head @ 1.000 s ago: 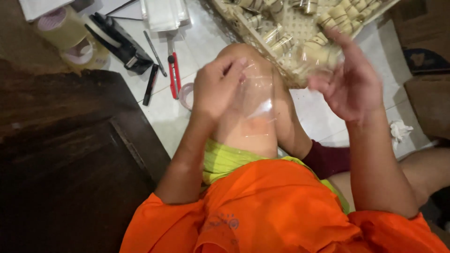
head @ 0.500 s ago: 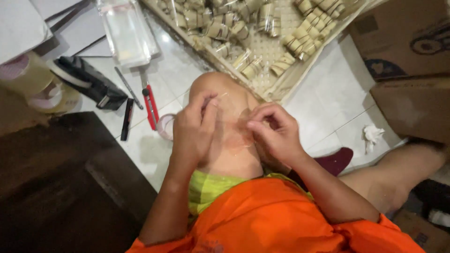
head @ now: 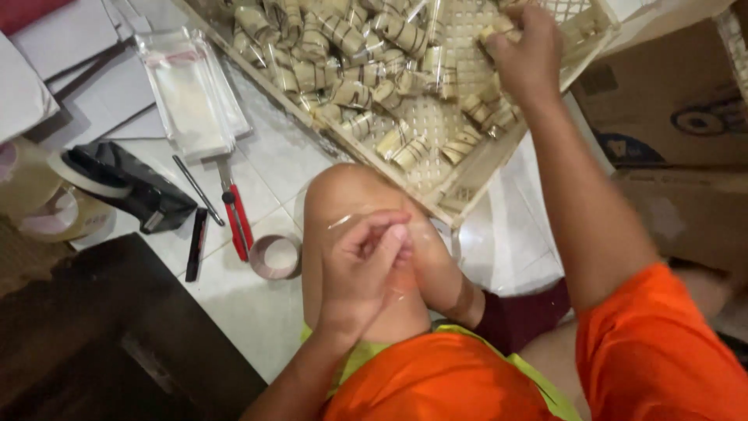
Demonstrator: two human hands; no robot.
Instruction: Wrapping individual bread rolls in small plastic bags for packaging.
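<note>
The left hand is pinching a clear bag between closed fingers, on the knee. The right hand is closing its fingers on a roll in the tray.

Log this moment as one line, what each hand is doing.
left hand: pinching clear plastic bag on knee | right hand: gripping leaf-wrapped roll in white basket | floor: tape roll

**One hand in the tray, one on the knee**

The right hand reaches into the perforated tray and closes on a small wrapped roll. The left hand pinches a clear plastic bag against the raised knee. Red cutter and tape roll lie on the tiled floor.
</note>
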